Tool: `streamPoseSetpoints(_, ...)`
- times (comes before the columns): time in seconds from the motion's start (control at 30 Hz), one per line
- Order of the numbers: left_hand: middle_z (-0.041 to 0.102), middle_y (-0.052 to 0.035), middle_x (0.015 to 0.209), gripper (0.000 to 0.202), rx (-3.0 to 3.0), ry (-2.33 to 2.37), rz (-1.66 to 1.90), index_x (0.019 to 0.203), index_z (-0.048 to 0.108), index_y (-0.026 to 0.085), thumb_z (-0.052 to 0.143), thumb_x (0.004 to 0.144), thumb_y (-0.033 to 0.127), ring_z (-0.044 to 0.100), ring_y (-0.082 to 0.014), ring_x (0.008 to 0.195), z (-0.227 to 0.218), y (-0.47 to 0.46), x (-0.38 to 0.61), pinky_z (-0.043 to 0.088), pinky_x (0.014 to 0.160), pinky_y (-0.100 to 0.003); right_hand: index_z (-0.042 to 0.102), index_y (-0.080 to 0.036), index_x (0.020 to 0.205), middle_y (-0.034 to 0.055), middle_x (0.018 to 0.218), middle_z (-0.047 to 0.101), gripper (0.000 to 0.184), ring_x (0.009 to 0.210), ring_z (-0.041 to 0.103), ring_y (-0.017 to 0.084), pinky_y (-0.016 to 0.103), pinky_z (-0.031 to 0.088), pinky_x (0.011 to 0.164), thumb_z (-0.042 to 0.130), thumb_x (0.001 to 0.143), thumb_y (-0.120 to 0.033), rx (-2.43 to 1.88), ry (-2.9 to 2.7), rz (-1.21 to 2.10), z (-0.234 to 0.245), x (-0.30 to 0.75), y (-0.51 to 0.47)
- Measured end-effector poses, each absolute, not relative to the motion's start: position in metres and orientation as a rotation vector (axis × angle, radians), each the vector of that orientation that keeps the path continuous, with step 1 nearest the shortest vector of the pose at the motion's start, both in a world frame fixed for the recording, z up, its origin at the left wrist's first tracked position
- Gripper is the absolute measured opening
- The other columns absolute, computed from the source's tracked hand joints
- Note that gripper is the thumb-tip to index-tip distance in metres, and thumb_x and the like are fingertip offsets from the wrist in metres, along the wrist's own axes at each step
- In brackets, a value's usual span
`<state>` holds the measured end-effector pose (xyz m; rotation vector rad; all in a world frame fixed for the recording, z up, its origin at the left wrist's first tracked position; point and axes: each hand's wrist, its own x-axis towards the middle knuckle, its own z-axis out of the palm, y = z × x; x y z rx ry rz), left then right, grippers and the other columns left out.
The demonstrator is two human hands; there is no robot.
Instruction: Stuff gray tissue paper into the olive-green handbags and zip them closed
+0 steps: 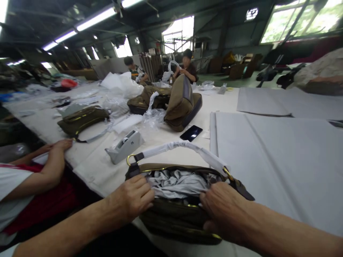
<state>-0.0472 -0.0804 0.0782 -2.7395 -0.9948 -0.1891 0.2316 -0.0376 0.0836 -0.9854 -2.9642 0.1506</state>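
Note:
A dark olive handbag [174, 217] with brass zips lies at the table's near edge, its top zip undone. Crumpled grey-white stuffing [177, 184] fills the opening. The bag's strap [184, 146] arches above it, wrapped in white film and joined by gold rings. My left hand [138, 194] is closed on the left part of the bag's front rim, fingers curled over the edge. On the right, my right hand [221, 205] grips the same rim, with its fingertips partly hidden inside the opening.
Behind the bag are a grey tape dispenser [125, 145], a phone [191, 133] and brown bags [179, 103]. Large grey sheets [268, 153] cover the right side. Another olive bag [83, 119] lies near a co-worker's arm [50, 171] at left. Two people sit across the table.

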Motion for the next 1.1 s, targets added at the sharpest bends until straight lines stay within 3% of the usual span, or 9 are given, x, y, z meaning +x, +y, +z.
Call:
streamPoseSetpoints(0.1,0.054,-0.0075,0.119,0.03,-2.55,-1.234,-0.897,0.117,0.046,0.024,0.052,0.087,0.024,0.049,-0.0235,0.114,0.073,-0.092,-0.071,0.035,0.105,-0.048,0.062,-0.02,0.068,0.0022,0.056,0.059,0.016,0.042,0.05,0.017,0.029,0.03,0.04,0.07,0.069,-0.034,-0.795,-3.037,0.149,0.102,0.214,-0.029)
streamPoseSetpoints(0.17,0.04,-0.0085,0.137,0.039,-2.219,-1.634,-1.526,0.127,0.038,0.027,0.044,0.09,0.039,0.035,-0.0275,0.129,0.053,-0.099,-0.082,0.026,0.11,-0.053,0.062,-0.019,0.074,0.0027,0.064,0.062,0.007,0.051,0.056,0.018,0.03,0.035,0.044,0.065,0.074,-0.026,-0.613,-3.08,0.148,0.11,0.189,-0.024)
streamPoseSetpoints(0.3,0.03,-0.0118,0.146,0.058,-1.742,-2.372,-2.287,0.134,0.029,0.022,0.023,0.089,0.058,0.037,-0.0307,0.13,-0.006,-0.1,-0.08,0.032,0.107,-0.053,0.063,-0.016,0.081,0.0035,0.077,0.066,0.009,0.066,0.061,0.02,0.031,0.04,0.051,0.065,0.072,-0.015,-0.308,-3.2,0.161,0.105,0.124,-0.017)
streamPoseSetpoints(0.43,0.041,-0.0136,0.14,0.079,-1.812,-2.178,-2.796,0.132,0.034,0.018,0.014,0.081,0.074,0.039,-0.0321,0.129,-0.034,-0.092,-0.067,0.035,0.107,-0.049,0.061,-0.014,0.08,0.0059,0.077,0.064,0.003,0.063,0.059,0.022,0.033,0.033,0.04,0.06,0.078,-0.016,-0.278,-3.298,-0.071,0.081,0.095,-0.014)
streamPoseSetpoints(0.53,0.04,-0.0118,0.141,0.083,-2.074,-1.977,-2.739,0.133,0.039,0.019,0.029,0.076,0.078,0.035,-0.0331,0.131,-0.03,-0.084,-0.069,0.028,0.111,-0.048,0.055,-0.017,0.084,0.0026,0.071,0.058,0.008,0.059,0.055,0.021,0.032,0.036,0.043,0.059,0.077,-0.013,-0.353,-3.081,-0.274,0.071,0.101,-0.01)
streamPoseSetpoints(0.67,0.044,-0.0114,0.134,0.092,-2.446,-1.84,-2.441,0.136,0.037,0.023,0.045,0.066,0.082,0.041,-0.0349,0.124,-0.027,-0.069,-0.075,0.03,0.107,-0.05,0.052,-0.02,0.088,0.0021,0.08,0.059,0.022,0.072,0.057,0.024,0.035,0.043,0.059,0.067,0.074,-0.028,-0.653,-3.008,-0.048,0.073,0.1,0.006)
streamPoseSetpoints(0.87,0.052,-0.0144,0.123,0.078,-1.897,-1.922,-2.686,0.128,0.044,0.017,0.042,0.076,0.074,0.046,-0.0319,0.117,-0.04,-0.055,-0.05,0.032,0.105,-0.048,0.053,-0.017,0.103,0.0072,0.094,0.06,0.027,0.086,0.057,0.024,0.03,0.039,0.059,0.051,0.076,-0.017,-0.757,-3.096,0.189,0.067,0.075,0.036)
streamPoseSetpoints(1.03,0.048,-0.0122,0.127,0.089,-2.173,-1.649,-2.898,0.132,0.039,0.019,0.066,0.063,0.068,0.046,-0.0315,0.119,-0.039,-0.056,-0.043,0.035,0.104,-0.043,0.057,-0.017,0.088,0.0035,0.083,0.061,0.017,0.074,0.056,0.018,0.027,0.038,0.063,0.054,0.071,-0.021,-0.758,-2.925,0.431,0.053,0.079,0.047)
streamPoseSetpoints(1.1,0.053,-0.0101,0.118,0.078,-2.113,-1.647,-2.887,0.127,0.043,0.018,0.07,0.065,0.059,0.052,-0.0276,0.109,-0.034,-0.054,-0.042,0.042,0.096,-0.039,0.056,-0.017,0.075,0.001,0.07,0.06,0.006,0.065,0.053,0.015,0.024,0.035,0.058,0.052,0.071,-0.021,-0.882,-2.825,0.534,0.049,0.078,0.049)
